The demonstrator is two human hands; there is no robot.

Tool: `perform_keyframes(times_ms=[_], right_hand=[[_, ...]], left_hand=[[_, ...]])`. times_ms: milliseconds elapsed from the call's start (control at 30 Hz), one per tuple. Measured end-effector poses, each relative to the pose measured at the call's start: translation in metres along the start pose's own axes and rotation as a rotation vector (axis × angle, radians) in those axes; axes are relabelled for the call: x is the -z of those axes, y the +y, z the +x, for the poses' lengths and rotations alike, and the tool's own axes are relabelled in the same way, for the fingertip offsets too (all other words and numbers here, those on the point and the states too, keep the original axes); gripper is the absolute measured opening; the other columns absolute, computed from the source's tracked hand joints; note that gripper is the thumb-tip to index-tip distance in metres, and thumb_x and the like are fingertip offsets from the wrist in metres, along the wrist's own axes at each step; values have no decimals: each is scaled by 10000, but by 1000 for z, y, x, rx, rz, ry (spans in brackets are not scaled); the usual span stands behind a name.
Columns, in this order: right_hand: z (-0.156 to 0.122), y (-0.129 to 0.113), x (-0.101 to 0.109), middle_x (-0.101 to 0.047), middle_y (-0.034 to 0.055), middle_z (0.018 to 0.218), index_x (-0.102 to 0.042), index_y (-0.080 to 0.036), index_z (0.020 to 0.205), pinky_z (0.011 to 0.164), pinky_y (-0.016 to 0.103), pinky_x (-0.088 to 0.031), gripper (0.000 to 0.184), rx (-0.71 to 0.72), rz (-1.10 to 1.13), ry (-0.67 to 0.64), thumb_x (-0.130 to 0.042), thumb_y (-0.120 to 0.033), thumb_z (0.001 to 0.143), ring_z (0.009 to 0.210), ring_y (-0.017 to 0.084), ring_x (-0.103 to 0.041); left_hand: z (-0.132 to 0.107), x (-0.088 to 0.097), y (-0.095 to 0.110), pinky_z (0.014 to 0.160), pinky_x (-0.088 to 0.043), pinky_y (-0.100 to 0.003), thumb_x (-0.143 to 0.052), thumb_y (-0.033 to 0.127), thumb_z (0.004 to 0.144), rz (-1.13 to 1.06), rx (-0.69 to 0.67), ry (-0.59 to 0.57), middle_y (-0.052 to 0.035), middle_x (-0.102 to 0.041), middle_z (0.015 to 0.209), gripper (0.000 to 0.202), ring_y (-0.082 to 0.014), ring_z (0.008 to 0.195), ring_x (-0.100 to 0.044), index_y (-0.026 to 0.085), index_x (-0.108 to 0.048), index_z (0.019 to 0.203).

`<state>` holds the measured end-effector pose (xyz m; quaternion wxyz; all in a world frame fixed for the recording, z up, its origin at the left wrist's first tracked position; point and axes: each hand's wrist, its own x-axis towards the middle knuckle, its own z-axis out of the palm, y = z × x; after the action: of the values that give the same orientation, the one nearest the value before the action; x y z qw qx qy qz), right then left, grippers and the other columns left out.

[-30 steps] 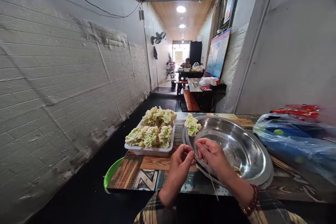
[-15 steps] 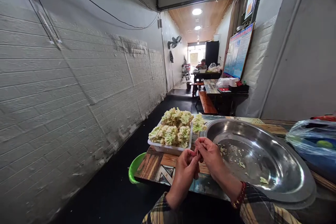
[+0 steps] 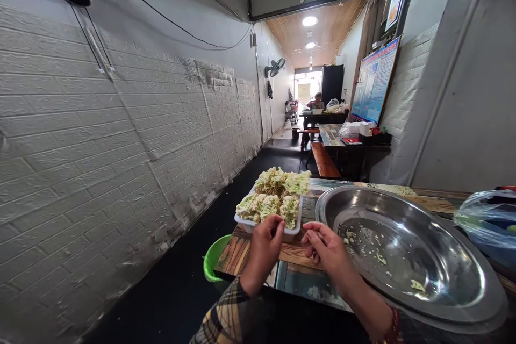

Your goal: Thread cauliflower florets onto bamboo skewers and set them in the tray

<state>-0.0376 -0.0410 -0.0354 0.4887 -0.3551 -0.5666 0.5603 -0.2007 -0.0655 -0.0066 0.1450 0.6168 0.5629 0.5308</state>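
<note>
My left hand (image 3: 266,250) is pinched at the front of a white tray (image 3: 246,226). It holds the thin stick of a cauliflower skewer, whose pale green floret (image 3: 297,181) leans over the tray's back right corner. The stick is mostly hidden by the fingers and the pile. Skewered cauliflower (image 3: 268,204) is heaped in the tray, with sticks pointing to the middle. My right hand (image 3: 324,250) hovers between the tray and a large steel basin (image 3: 437,309); its fingers are loosely curled and apart, with nothing visible in them.
Cauliflower crumbs (image 3: 379,258) lie in the basin. A plastic bag (image 3: 486,220) sits at the right. Below the wood-patterned table (image 3: 292,277) stands a green bin (image 3: 215,255) at the left. Farther back are a bench (image 3: 324,160), another table and a seated person (image 3: 317,102).
The cauliflower skewer has moved left from upright between both hands to over the tray. My right hand has let go of it, and the hands have drawn apart.
</note>
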Motion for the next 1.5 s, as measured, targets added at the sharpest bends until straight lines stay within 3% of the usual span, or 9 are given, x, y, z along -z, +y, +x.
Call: perform_keyframes(times_ms=[200,433,733,967,1067,1200,1333,1500], right_hand=[[-40,26,18,-613,12,765,-563,-166,1039,420,210,-381,491,-64,-107,-28,-533,-603,818,512,105,-566],[-58,42,25,-623,20,751,-581,-176,1034,405,222,-377,538,-124,-123,-26,-507,-653,797,497,122,-575],[-65,43,24,-622,11,699,-601,-181,983,384,207,-362,580,-126,-176,3,-474,-703,767,449,103,-548],[-69,42,27,-624,12,675,-616,-195,939,374,211,-350,547,-114,-162,18,-496,-695,754,427,109,-538],[-68,43,31,-623,11,671,-616,-196,940,373,211,-348,548,-136,-151,0,-521,-696,737,430,113,-542],[-69,46,35,-625,12,677,-614,-192,948,387,216,-358,552,-166,-151,-32,-535,-694,733,434,113,-546],[-71,51,36,-618,12,683,-615,-191,957,405,217,-370,543,-153,-140,0,-512,-686,758,445,111,-544],[-72,55,43,-609,6,691,-617,-191,964,403,201,-367,538,-192,-81,17,-555,-673,735,449,102,-528]], left_hand=[[54,36,-32,583,-326,-233,-442,302,871,414,-26,18,12,-585,658,199,-126,601,-509,194,-575,770],[100,33,-51,583,-293,-242,-395,294,901,796,4,-67,-35,-662,785,228,-153,709,-577,210,-605,868],[110,27,-55,603,-332,-261,-441,312,876,885,15,-153,-69,-683,833,230,-204,798,-621,210,-647,867],[108,31,-48,731,-413,-275,-396,332,905,893,-62,-150,-80,-634,968,284,-201,893,-607,197,-641,956],[122,32,-48,848,-433,-302,-411,349,908,838,-161,-144,-111,-622,1066,316,-213,987,-593,173,-618,1068],[150,25,-46,1041,-347,-369,-474,419,880,819,-263,-229,-196,-501,1350,507,-275,1262,-459,102,-502,1276],[174,7,-47,1099,-268,-438,-493,527,845,875,-171,-321,-211,-325,1501,708,-338,1391,-284,95,-375,1393],[193,-17,-56,1098,-255,-477,-477,522,848,885,-120,-329,-192,-254,1537,722,-339,1415,-229,119,-320,1426]])
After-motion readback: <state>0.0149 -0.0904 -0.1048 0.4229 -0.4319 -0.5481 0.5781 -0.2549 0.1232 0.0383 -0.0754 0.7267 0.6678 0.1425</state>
